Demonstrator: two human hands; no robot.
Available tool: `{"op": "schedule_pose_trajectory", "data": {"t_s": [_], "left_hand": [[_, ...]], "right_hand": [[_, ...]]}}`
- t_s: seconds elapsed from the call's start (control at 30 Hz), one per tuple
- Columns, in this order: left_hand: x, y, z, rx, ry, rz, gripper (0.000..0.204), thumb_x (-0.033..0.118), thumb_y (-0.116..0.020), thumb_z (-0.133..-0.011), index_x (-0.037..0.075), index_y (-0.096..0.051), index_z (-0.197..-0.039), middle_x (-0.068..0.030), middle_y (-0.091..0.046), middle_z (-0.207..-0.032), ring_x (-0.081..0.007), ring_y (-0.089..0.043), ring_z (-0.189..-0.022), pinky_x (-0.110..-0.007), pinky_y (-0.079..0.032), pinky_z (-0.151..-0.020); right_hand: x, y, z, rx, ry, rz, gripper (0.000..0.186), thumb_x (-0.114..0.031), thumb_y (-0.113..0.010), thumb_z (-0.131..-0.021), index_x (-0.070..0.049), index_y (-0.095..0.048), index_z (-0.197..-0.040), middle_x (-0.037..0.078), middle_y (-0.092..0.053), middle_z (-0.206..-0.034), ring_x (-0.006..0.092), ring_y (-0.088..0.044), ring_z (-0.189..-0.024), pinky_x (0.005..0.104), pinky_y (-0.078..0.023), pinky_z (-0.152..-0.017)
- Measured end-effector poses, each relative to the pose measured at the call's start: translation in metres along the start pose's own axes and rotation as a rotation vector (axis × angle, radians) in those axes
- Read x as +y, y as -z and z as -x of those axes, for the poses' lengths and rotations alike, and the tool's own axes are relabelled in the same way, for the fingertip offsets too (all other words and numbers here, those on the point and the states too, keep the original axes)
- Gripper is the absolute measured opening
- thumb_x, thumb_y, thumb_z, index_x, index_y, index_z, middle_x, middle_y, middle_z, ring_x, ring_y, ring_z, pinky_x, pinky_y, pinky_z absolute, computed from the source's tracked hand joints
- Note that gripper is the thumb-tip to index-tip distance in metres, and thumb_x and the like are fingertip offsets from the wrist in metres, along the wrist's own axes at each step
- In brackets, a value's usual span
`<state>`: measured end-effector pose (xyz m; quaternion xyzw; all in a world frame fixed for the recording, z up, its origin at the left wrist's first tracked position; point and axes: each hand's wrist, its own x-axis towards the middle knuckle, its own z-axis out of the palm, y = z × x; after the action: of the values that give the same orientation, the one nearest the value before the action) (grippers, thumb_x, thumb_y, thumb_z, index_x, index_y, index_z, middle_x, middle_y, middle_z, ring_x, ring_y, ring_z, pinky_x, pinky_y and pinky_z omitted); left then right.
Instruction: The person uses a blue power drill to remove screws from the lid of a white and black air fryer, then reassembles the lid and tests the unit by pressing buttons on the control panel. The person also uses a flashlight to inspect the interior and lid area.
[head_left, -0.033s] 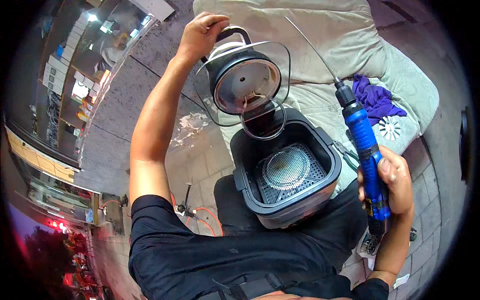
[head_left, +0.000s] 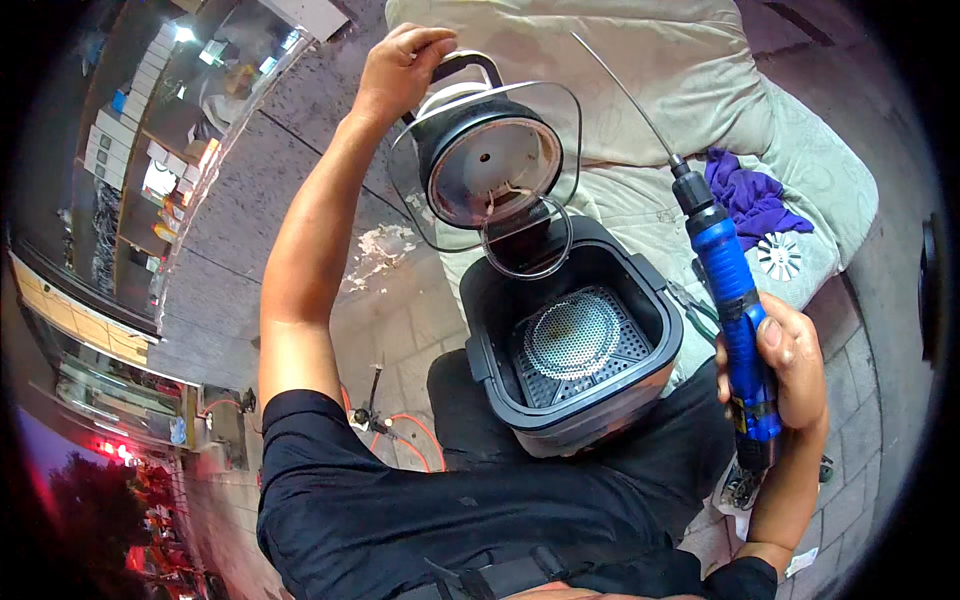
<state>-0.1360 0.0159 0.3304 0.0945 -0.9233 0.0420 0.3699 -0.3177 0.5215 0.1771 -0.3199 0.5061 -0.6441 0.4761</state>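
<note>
My right hand (head_left: pixel 795 365) is wrapped round a blue electric screwdriver (head_left: pixel 722 258), whose long thin bit points up and to the left. At the upper left, my left hand (head_left: pixel 400 68) has its fingertips pinched together beside the black handle (head_left: pixel 468 62) of a round appliance head (head_left: pixel 494 170). Anything between those fingertips is too small or hidden to make out. The head is tipped up with its metal underside showing, a wire frame and a heating ring (head_left: pixel 530 277) about it. Below sits a dark square basket (head_left: pixel 490 345) with a perforated metal plate (head_left: pixel 572 335) inside.
A pale cushion (head_left: pixel 640 90) lies beneath and behind the appliance. On its right are a purple cloth (head_left: pixel 745 195), a slotted metal disc (head_left: pixel 779 257) and pliers (head_left: pixel 692 306). A red hose (head_left: pixel 425 432) lies on the floor at left. Lit shelves stand at the far left.
</note>
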Motion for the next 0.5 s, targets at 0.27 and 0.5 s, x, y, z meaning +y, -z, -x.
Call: {"op": "schedule_pose_trajectory", "data": {"t_s": [0.27, 0.5], "left_hand": [[-0.024, -0.008, 0.019, 0.146, 0.549, 0.525, 0.028, 0.027, -0.079, -0.105, 0.007, -0.079, -0.125, -0.0039, -0.08, -0.103, -0.0123, -0.072, -0.078, -0.029, -0.057, -0.061], [0.003, 0.0, 0.013, 0.11, 0.469, 0.549, 0.029, 0.023, -0.08, -0.105, 0.0, -0.079, -0.123, -0.0028, -0.079, -0.096, -0.0093, -0.072, -0.082, -0.027, -0.06, -0.07]], "right_hand": [[0.006, 0.019, 0.016, 0.125, 0.021, 0.021, 0.078, -0.062, -0.07, -0.1, 0.008, -0.061, -0.133, 0.012, -0.072, -0.09, 0.0153, -0.07, -0.061, 0.0271, -0.056, -0.052], [0.012, 0.035, 0.022, 0.225, 0.036, 0.009, 0.08, -0.061, -0.068, -0.101, 0.009, -0.057, -0.139, 0.013, -0.071, -0.093, 0.0153, -0.07, -0.063, 0.0269, -0.057, -0.052]]}}
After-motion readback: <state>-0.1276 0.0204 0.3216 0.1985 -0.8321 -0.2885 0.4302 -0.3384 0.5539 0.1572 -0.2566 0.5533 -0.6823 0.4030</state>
